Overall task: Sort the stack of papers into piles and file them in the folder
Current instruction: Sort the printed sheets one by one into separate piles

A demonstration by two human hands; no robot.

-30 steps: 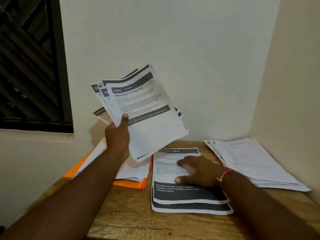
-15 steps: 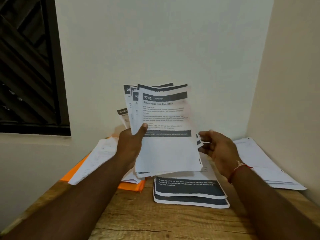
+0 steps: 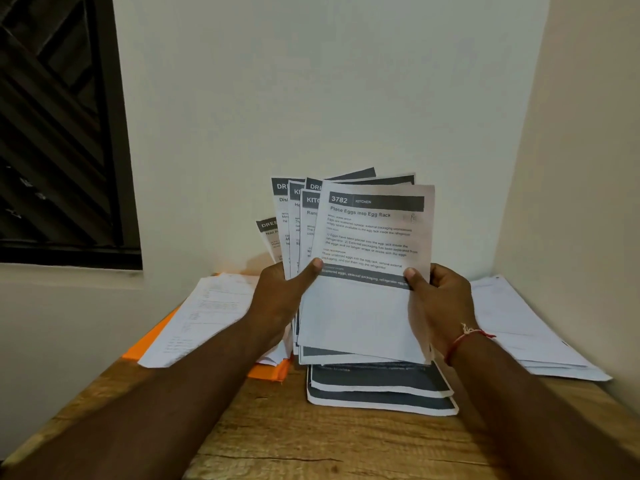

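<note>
Two hands hold up a stack of papers (image 3: 360, 320) in the middle of the view, above a wooden table (image 3: 294, 445). The left hand (image 3: 277, 299) grips the stack on its 9 o'clock side, with the thumb pressed on the front and the fingers tucked behind. The right hand (image 3: 440, 306) grips the 3 o'clock side the same way, thumb on the front. I cannot tell if it holds only the top sheet or more. The papers are spread like a fan, so the corners of the back ones peek out toward 10 o'clock. The top sheet (image 3: 374, 233) has a dark bar that says "3782 KITCHEN" and the words "Place Eggs into Egg Rack". A red string (image 3: 464, 337) is tied round the right wrist. Right under the stack, at 6 o'clock, a pile of sheets with dark bands (image 3: 381, 389) lies flat on the table. At 8 o'clock from the stack lies the orange folder (image 3: 272, 372), with white papers (image 3: 207, 313) lying on top of it. At 4 o'clock another pile of white papers (image 3: 519, 327) lies by the side wall. A dark window (image 3: 52, 133) is up at 10 o'clock.
</note>
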